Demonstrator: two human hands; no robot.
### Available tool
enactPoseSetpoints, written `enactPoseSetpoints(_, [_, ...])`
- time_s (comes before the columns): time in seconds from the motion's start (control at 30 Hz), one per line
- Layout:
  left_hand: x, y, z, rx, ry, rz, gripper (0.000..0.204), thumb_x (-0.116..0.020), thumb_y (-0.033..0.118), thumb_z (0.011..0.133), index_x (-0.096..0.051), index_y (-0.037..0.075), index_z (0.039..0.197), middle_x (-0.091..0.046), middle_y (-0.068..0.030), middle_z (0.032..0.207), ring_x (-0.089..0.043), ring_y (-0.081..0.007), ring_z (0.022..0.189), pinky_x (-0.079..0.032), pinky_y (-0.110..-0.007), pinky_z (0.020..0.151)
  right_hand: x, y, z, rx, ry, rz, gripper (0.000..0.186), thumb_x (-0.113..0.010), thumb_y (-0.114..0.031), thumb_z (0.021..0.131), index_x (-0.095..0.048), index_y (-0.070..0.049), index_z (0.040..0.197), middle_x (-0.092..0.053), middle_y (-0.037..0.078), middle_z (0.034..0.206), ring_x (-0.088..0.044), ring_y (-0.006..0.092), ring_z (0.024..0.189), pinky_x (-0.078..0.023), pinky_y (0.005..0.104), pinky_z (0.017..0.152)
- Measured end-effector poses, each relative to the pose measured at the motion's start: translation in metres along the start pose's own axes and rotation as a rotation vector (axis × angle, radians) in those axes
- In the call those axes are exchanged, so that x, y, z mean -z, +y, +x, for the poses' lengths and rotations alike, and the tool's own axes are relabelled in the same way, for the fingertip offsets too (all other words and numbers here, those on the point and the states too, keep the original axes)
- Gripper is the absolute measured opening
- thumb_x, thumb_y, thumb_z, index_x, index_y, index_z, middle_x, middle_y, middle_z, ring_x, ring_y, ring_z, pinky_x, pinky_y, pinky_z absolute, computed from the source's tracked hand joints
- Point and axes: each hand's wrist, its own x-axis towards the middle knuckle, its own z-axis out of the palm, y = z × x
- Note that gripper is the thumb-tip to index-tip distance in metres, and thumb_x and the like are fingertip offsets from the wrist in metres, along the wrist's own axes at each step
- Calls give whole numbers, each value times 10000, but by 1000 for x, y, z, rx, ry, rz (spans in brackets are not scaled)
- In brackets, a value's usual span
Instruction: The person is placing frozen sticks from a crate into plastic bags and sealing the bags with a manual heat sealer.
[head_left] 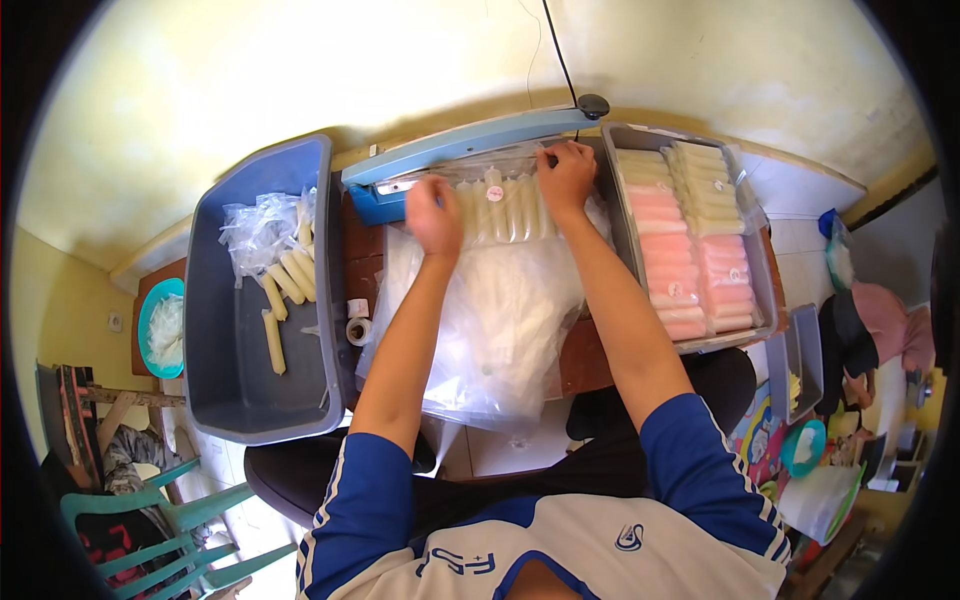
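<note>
A clear plastic bag holds a row of cream-coloured filled tubes with a round label, and its upper edge lies along a blue bar-type heat sealer. The sealer's long blue arm is raised and ends in a black knob. At the bag's upper right corner, my right hand pinches the plastic close to the sealer. My left hand is by the bag's left side, smeared by motion, so its fingers are unclear. Beneath the bag lies a stack of empty clear plastic bags.
To the left a grey tub holds loose cream tubes and crumpled plastic. On the right stands another grey tub with packed pink and cream tubes. A tape roll sits beside the stack. Another person is at the far right.
</note>
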Motion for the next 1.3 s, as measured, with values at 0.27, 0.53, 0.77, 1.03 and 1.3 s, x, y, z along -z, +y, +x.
enactPoseSetpoints(0.27, [-6,23,-9,-710,-457,208,368,-552,258,957,-620,83,1274,-588,-159,1318,-506,-344,1260,-352,-479,1083,2,1,1,1,-17,-25,141,-737,-217,792,-701,-83,767,-691,55,866,-585,308,1046,-430,458,896])
enactPoseSetpoints(0.53, [-24,14,14,-618,-570,141,322,-546,279,950,-663,98,1189,-643,-118,1236,-538,-324,1205,-358,-464,1078,6,-13,-9,70,157,56,180,-682,-177,814,-683,-30,918,-677,138,1015,-572,359,1095,-385,501,1058])
enactPoseSetpoints(0.77, [-29,17,19,-598,-600,146,311,-543,289,953,-671,90,1156,-660,-118,1203,-557,-334,1166,-380,-465,1048,7,-11,-15,499,-198,85,247,-650,-166,854,-670,-55,1074,-659,136,1159,-582,344,1139,-428,447,1047])
enactPoseSetpoints(1.03, [-28,13,21,-548,-606,221,356,-553,315,947,-655,81,1196,-642,-160,1221,-557,-351,1168,-370,-477,1058,6,-7,2,394,-445,88,400,-626,-373,898,-665,-105,1192,-649,143,1183,-560,343,1172,-411,440,1045])
enactPoseSetpoints(1.3, [19,5,-12,-376,-441,-18,306,-671,135,867,-632,2,1140,-630,-203,1207,-566,-341,1151,-453,-423,971,9,-8,-2,388,-514,-18,462,-608,-424,919,-636,-116,1263,-612,160,1254,-529,357,1205,-377,456,1069])
